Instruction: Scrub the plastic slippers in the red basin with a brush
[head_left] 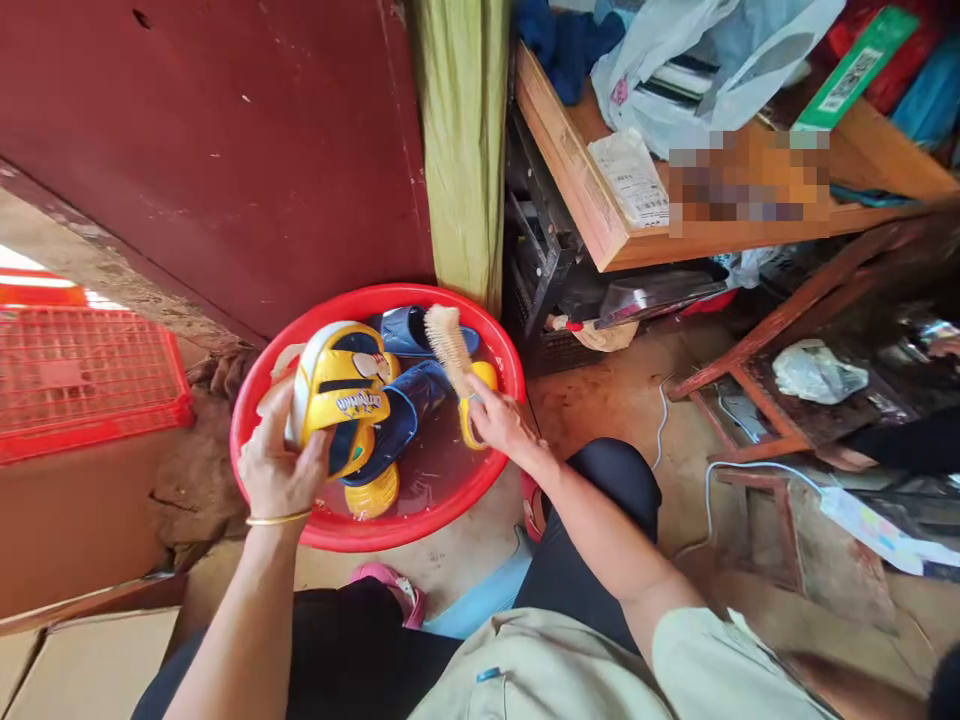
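Observation:
My left hand point(277, 465) grips a yellow sandal point(349, 400) with a white sole edge and dark straps, raised over the left side of a red basin point(514, 375). In my right hand point(501, 425) is a scrub brush point(448, 345), its pale bristles facing left toward the sandal but apart from it. Murky water point(427, 490) fills the basin. Blue slippers point(424, 385) and more yellow footwear point(373, 495) lie in it. Another yellow shoe point(472, 435) rests by the right rim, partly covered by my right hand.
A dark red door panel point(262, 130) and a yellow-green curtain point(465, 150) stand behind the basin. To the left is a red plastic crate point(90, 370). A wooden drawer point(570, 150) with bags juts out at upper right, above a wooden stool point(757, 400) and cables.

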